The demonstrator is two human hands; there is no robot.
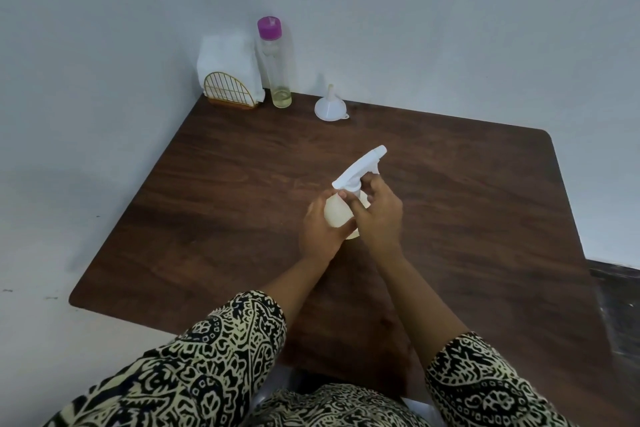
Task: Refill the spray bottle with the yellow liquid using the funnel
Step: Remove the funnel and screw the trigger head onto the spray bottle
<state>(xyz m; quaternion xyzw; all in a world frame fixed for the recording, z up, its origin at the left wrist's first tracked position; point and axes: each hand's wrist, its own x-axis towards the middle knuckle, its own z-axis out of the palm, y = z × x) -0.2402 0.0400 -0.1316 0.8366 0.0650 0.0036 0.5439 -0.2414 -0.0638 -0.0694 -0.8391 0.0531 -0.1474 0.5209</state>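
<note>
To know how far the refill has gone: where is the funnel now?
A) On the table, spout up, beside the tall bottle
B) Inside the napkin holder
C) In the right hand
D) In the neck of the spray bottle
A: the funnel stands mouth-down on the table, spout up, right of the tall purple-capped bottle, while the left hand and right hand hold the spray bottle.
</note>
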